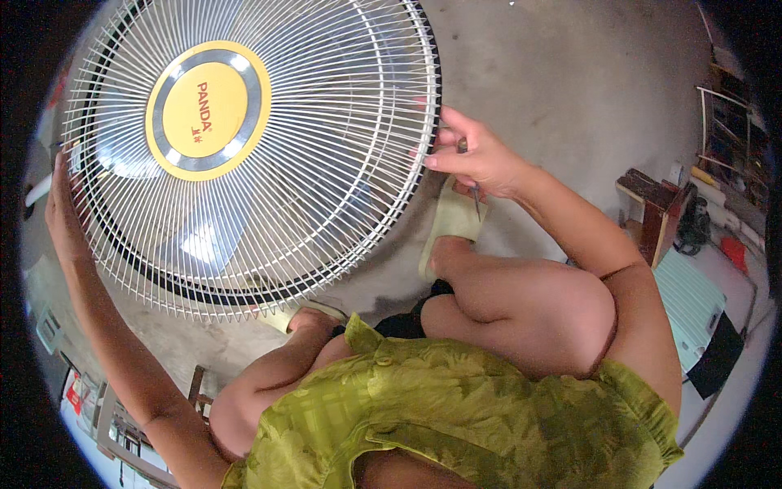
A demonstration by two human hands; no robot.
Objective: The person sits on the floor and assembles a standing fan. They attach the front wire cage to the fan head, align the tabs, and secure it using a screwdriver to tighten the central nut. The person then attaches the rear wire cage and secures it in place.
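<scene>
A large round electric fan (318,163) faces up in front of me. Its wire guard has a yellow disc (205,110) with a silver ring at its centre, and clear blades show through the wires. My left hand (59,208) is closed on the guard's left edge, its fingertips partly hidden. At the opposite edge, my right hand (481,159) has its thumb and forefinger against the rim. A thin screwdriver (477,198) is tucked in that same hand, its shaft pointing down past the fingers; most of its handle is covered.
Below the fan are my feet in pale yellow slippers (456,216) on a grey concrete floor (562,73). To the right stand a brown wooden stool (652,208) and a mint-green ribbed case (688,306). A wooden chair frame (122,432) is at lower left.
</scene>
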